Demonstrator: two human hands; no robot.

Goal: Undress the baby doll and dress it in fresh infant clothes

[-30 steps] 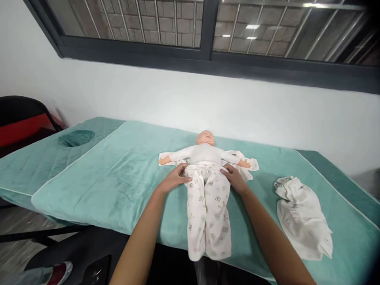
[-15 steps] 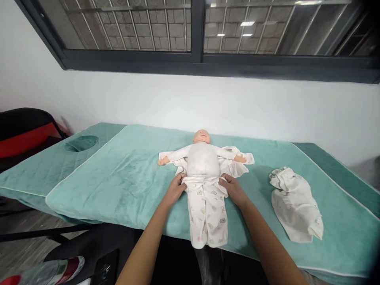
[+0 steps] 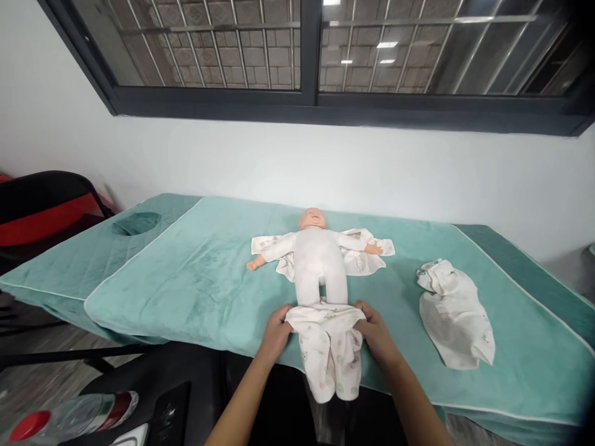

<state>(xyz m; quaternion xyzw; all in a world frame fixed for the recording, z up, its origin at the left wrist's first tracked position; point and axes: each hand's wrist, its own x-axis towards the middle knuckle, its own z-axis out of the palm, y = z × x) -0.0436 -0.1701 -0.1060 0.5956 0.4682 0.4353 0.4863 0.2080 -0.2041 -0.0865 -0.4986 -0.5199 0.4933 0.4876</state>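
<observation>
A baby doll (image 3: 320, 260) with a white cloth body lies on its back, arms spread, head toward the wall. Printed white baby pants (image 3: 328, 347) cover its lower legs, the waistband bunched around knee height. My left hand (image 3: 277, 334) pinches the waistband at its left side, and my right hand (image 3: 375, 331) grips it at the right. The doll's hips and thighs show bare white cloth. Under its back and arms a printed baby shirt (image 3: 365, 263) lies spread open. The doll's feet are hidden inside the pant legs, which hang over the bed's front edge.
The bed has a green cover (image 3: 209, 266) and a face hole (image 3: 136, 223) at the left. Crumpled white baby clothing (image 3: 458, 316) lies to the right. On a black seat at lower left are a bottle (image 3: 79, 415) and a phone (image 3: 168, 412). A red-black chair (image 3: 41, 210) stands behind.
Both hands have pulled the pants down from the doll's waist to about its knees, toward me. The hips and thighs are now uncovered.
</observation>
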